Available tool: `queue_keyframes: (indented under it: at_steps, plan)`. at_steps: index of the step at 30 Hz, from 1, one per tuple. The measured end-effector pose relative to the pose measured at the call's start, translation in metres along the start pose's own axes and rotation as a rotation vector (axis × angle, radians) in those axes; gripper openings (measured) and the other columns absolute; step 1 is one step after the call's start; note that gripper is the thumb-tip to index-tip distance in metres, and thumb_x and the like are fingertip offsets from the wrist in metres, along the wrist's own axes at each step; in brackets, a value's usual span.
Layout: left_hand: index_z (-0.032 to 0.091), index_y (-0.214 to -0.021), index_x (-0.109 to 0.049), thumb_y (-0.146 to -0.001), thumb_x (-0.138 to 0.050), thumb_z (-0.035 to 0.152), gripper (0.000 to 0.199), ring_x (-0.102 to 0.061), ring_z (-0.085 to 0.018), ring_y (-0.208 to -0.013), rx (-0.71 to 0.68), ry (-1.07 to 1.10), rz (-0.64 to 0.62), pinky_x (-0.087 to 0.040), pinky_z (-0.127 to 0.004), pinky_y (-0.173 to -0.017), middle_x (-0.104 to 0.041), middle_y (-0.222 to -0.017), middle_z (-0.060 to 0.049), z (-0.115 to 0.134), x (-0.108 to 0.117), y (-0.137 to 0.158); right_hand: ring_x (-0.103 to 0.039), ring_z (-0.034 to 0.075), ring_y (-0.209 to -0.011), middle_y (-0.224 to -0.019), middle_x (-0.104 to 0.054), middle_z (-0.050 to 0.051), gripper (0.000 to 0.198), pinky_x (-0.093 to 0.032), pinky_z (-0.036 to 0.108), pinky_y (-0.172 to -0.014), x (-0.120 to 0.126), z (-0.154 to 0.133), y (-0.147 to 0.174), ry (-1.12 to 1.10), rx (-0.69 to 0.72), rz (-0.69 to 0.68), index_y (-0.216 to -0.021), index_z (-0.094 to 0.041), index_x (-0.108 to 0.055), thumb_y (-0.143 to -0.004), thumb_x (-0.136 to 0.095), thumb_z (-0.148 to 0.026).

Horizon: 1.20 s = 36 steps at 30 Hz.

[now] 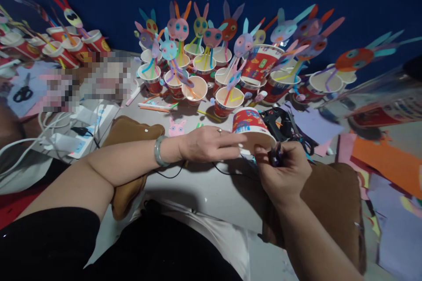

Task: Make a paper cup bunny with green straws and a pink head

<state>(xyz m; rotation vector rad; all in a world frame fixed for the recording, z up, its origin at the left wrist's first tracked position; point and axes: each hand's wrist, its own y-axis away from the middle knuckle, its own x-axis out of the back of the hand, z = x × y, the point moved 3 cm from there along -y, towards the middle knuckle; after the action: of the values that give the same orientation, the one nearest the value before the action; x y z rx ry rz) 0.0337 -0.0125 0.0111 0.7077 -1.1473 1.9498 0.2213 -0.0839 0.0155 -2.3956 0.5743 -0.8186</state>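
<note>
Cup [246,119] up off the tabletop [204,189], tilted over, pale round end facing the person, and both hands are on it! Left hand [206,145] comes across from the side, fingers laid nearly straight against the cup; its thumb is hidden, so whether it truly grips, I cannot tell. Right hand [288,169] is clamped on the near edge, thumb pressed at the rim, fingers curled about a small dark object [276,156] too blurred to name. Bracelet [160,151] on the left wrist, ring [220,131] on a finger.

Just behind the cup, look at this crowd: red paper cups [227,109] packed close together, rabbit heads [182,29] in pink, blue, purple and orange standing up out of them on straw stems! Straws [154,108] lie loose in front, a pink rabbit cutout [176,127] near the left forearm. Over to the right of the cup, a black tool [280,120] beside purple paper [305,116], and farther along, orange paper [385,162]. Brown cushion [332,206] under the right forearm, a power strip [95,134] out left, and scissors [23,93] well apart, beyond the cables [20,145].
</note>
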Motion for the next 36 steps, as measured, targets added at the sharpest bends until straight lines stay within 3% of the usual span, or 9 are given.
queue_keyframes:
  at_steps: [2, 5, 7, 10, 14, 18, 23, 26, 36]
  plan:
    - [0.027, -0.112, -0.067, -0.089, -0.066, 0.037, 0.025, -0.066, -0.018, -0.100, 0.055, 0.143, 0.133, -0.057, -0.032, -0.081, -0.056, -0.142, -0.010, -0.002, 0.002, 0.002, -0.040, 0.009, -0.046, -0.057, -0.046, -0.007, 0.029, -0.033, 0.025, -0.044, 0.003, 0.000, -0.002, 0.003, -0.005, 0.050, -0.071, -0.025, -0.045, -0.079, -0.072, -0.026]
    - [0.029, -0.134, -0.053, -0.066, -0.086, 0.051, 0.079, -0.061, -0.023, -0.114, 0.292, 0.418, 0.352, -0.058, -0.031, -0.080, -0.035, -0.158, -0.013, -0.010, 0.005, 0.000, -0.039, 0.009, -0.047, -0.058, -0.045, -0.007, 0.031, -0.033, 0.025, -0.044, 0.005, 0.001, -0.004, -0.004, -0.022, 0.103, -0.069, -0.025, -0.044, -0.078, -0.073, -0.028]
    - [0.029, -0.142, -0.044, -0.057, -0.092, 0.052, 0.100, -0.062, -0.022, -0.111, 0.471, 0.642, 0.431, -0.057, -0.028, -0.076, -0.034, -0.157, -0.015, -0.016, 0.005, -0.003, -0.038, 0.009, -0.047, -0.058, -0.046, -0.007, 0.031, -0.033, 0.025, -0.044, 0.004, 0.001, -0.005, -0.019, -0.028, 0.081, -0.069, -0.025, -0.043, -0.077, -0.073, -0.027]
    - [0.025, -0.137, -0.046, -0.060, -0.089, 0.057, 0.094, -0.065, -0.020, -0.104, 0.714, 1.054, 0.332, -0.056, -0.028, -0.076, -0.055, -0.137, -0.016, -0.020, -0.001, -0.009, -0.038, 0.009, -0.047, -0.059, -0.047, -0.008, 0.030, -0.032, 0.024, -0.045, 0.000, 0.001, -0.005, -0.070, -0.006, 0.003, -0.070, -0.025, -0.043, -0.076, -0.072, -0.022]
    - [0.019, -0.120, -0.058, -0.063, -0.087, 0.057, 0.075, -0.068, -0.017, -0.085, 0.810, 1.389, 0.131, -0.055, -0.030, -0.072, -0.070, -0.102, -0.009, -0.014, -0.001, -0.014, -0.042, 0.010, -0.049, -0.061, -0.051, -0.007, 0.028, -0.034, 0.025, -0.046, -0.004, 0.004, -0.001, -0.119, -0.013, -0.084, -0.073, -0.025, -0.044, -0.078, -0.072, -0.023]
    - [0.017, -0.105, -0.061, -0.062, -0.091, 0.046, 0.060, -0.066, -0.013, -0.072, 0.865, 1.468, 0.084, -0.053, -0.027, -0.067, -0.070, -0.087, -0.004, -0.012, 0.002, -0.014, -0.043, 0.010, -0.049, -0.060, -0.051, -0.007, 0.032, -0.036, 0.026, -0.048, -0.003, 0.009, 0.004, -0.089, -0.070, -0.096, -0.074, -0.025, -0.047, -0.078, -0.078, -0.032]
    - [0.017, -0.102, -0.062, -0.065, -0.090, 0.042, 0.053, -0.067, -0.013, -0.076, 0.862, 1.472, 0.237, -0.056, -0.027, -0.070, -0.072, -0.088, -0.004, -0.022, 0.005, -0.011, -0.046, 0.012, -0.050, -0.061, -0.055, -0.005, 0.035, -0.038, 0.028, -0.049, 0.000, 0.011, 0.006, -0.033, -0.073, -0.086, -0.078, -0.024, -0.052, -0.081, -0.077, -0.049]
    - [0.016, -0.102, -0.063, -0.067, -0.088, 0.042, 0.050, -0.068, -0.014, -0.076, 0.845, 1.445, 0.323, -0.057, -0.028, -0.071, -0.072, -0.089, -0.005, -0.027, 0.006, -0.010, -0.044, 0.011, -0.048, -0.058, -0.052, -0.005, 0.037, -0.036, 0.026, -0.047, -0.001, 0.007, 0.002, 0.036, -0.053, -0.160, -0.077, -0.023, -0.054, -0.083, -0.073, -0.055]
    - [0.018, -0.104, -0.065, -0.071, -0.086, 0.040, 0.045, -0.068, -0.012, -0.072, 0.808, 1.345, 0.423, -0.058, -0.026, -0.070, -0.072, -0.084, -0.002, -0.031, 0.006, -0.009, -0.059, 0.012, -0.050, -0.066, -0.067, -0.002, 0.015, -0.042, 0.024, -0.051, -0.005, -0.006, 0.003, 0.282, 0.218, -0.207, -0.091, -0.021, -0.062, -0.092, -0.065, -0.035]
